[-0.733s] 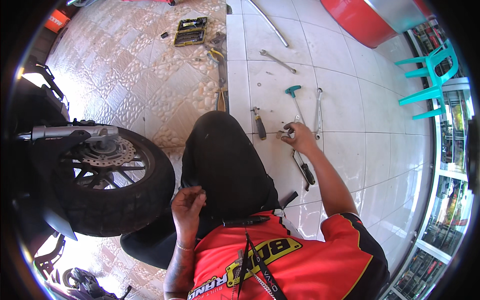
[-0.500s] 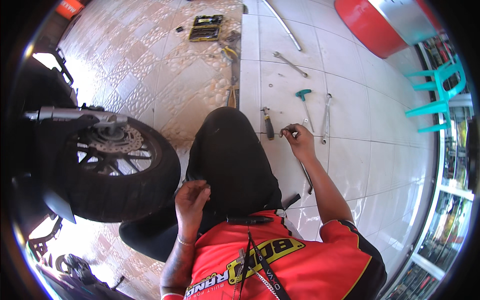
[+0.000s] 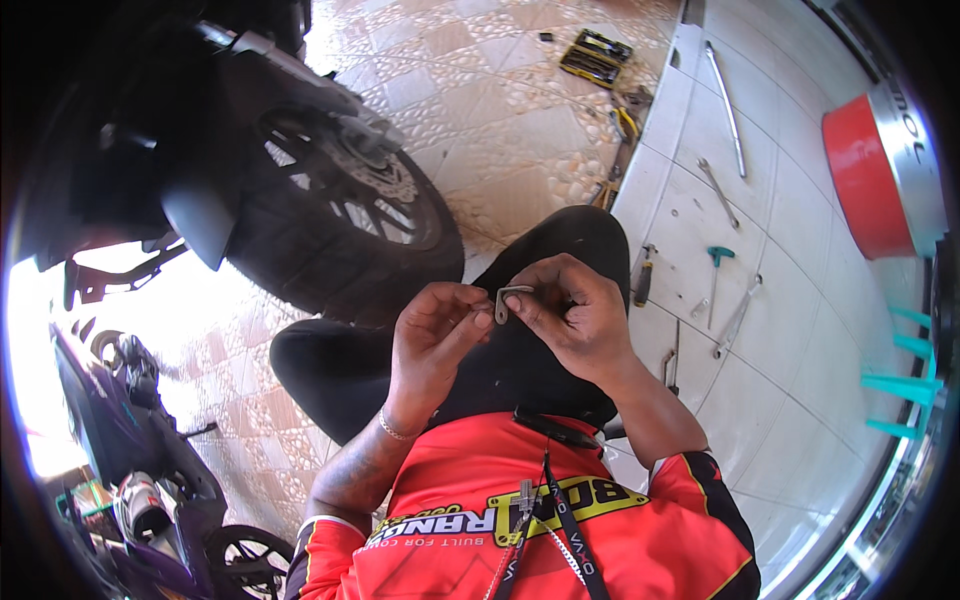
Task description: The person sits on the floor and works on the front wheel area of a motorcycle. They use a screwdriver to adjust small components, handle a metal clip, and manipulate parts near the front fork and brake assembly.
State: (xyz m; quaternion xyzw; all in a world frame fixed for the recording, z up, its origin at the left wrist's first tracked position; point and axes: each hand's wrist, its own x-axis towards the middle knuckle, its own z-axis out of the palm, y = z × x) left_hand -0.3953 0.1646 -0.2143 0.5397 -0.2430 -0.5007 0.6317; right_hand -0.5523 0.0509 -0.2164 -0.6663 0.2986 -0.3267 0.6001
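Right hand (image 3: 580, 318), raised from the floor (image 3: 765, 445), pinches an unattached bracket (image 3: 502, 311); left hand (image 3: 432, 335), beside it, pinches too, contents unclear.

Metal bracket (image 3: 502, 309) partly hidden by my right hand (image 3: 575, 318), teal chair (image 3: 903, 385) and purple motorbike (image 3: 190, 480) cut off at the rim

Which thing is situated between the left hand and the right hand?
In the head view, a small bent metal piece is between the left hand and the right hand, which pinches it.
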